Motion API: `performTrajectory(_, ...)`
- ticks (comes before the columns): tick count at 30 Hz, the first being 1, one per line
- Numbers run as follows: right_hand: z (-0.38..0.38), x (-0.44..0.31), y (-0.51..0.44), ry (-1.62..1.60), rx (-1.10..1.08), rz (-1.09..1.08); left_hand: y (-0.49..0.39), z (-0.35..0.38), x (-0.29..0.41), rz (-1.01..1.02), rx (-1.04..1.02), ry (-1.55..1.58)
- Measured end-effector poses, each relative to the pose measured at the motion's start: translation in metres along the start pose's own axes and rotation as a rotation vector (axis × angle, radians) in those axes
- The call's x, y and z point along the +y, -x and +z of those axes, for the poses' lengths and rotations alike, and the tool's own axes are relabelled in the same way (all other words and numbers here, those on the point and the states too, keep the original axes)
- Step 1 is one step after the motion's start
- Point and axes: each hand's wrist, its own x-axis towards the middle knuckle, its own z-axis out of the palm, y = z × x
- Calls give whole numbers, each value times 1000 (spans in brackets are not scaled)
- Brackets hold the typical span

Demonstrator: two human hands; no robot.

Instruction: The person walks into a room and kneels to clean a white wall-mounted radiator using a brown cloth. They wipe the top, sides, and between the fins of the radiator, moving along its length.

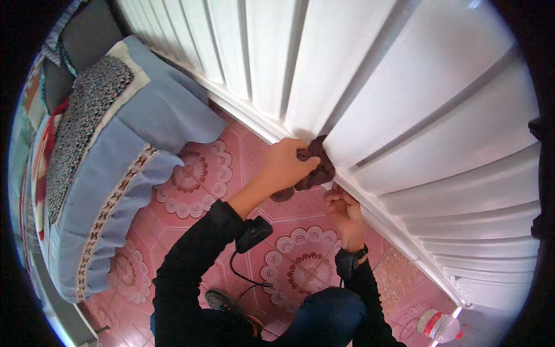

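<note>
My left hand (pixel 288 167) grips a bunched dark brown cloth (pixel 321 167) between thumb and fingers. The cloth presses against the foot of a white ribbed wall panel (pixel 338 65), just at the white base rail (pixel 249 113). A loose lower part of the cloth hangs below the palm, over the pink floor tiles. To the right, my right hand (pixel 347 212) is close to the same rail, its fingers curled beneath the cloth. Whether those fingers pinch anything is unclear. Both wrists carry black strapped devices, and a cable runs down from the left one.
On the left stands a bed with a blue ruffled bedspread (pixel 143 112). Patterned pink tiles (pixel 303 269) cover the floor. A clear plastic bottle (pixel 439 326) with a red band lies at the lower right. My bent knee (pixel 331 312) and one shoe (pixel 219 299) are below my hands.
</note>
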Motion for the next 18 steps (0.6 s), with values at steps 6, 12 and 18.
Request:
performTrajectory(6,-1,11,15,16,72,-141,-7,0,0,167,225,-348)
performTrajectory(12,6,20,-18,102,90,-51,19,6,-24,415,220,-503)
performTrajectory(18,2,17,-65,-3,-128,116,71,8,-47,352,96,-394)
